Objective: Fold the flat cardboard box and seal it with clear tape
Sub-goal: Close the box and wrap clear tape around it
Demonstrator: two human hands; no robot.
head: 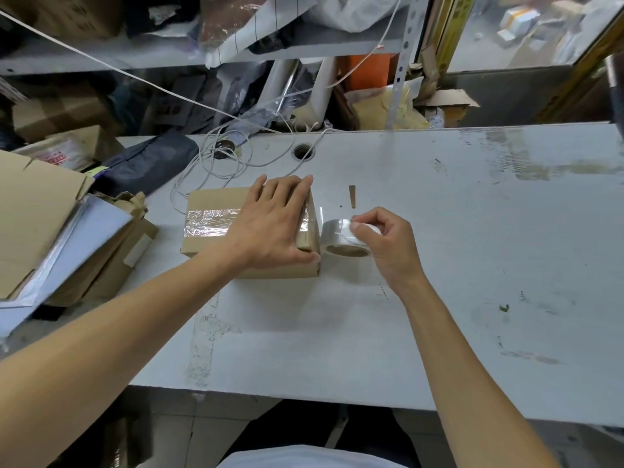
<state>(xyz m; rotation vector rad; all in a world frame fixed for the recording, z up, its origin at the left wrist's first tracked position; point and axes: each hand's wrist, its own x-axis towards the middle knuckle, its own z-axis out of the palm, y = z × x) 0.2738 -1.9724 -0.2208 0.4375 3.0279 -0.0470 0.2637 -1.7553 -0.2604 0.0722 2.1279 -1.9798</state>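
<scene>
On the scuffed white table (439, 231), your left hand (273, 224) pressed flat, fingers spread, on the taped cardboard box (216, 228); your right hand (385, 244) pinched the clear tape roll (341, 238).

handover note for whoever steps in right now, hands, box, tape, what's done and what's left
Left hand: flat on top of the box, pressing its right end down.
Right hand: pinching the tape roll, which sits on the table against the box's right side.
Done: box folded; clear tape strip runs along the top and over the right edge.
Left: the strip looks still joined to the roll; cut it, smooth the end down, check the other seams, hidden here.
</scene>
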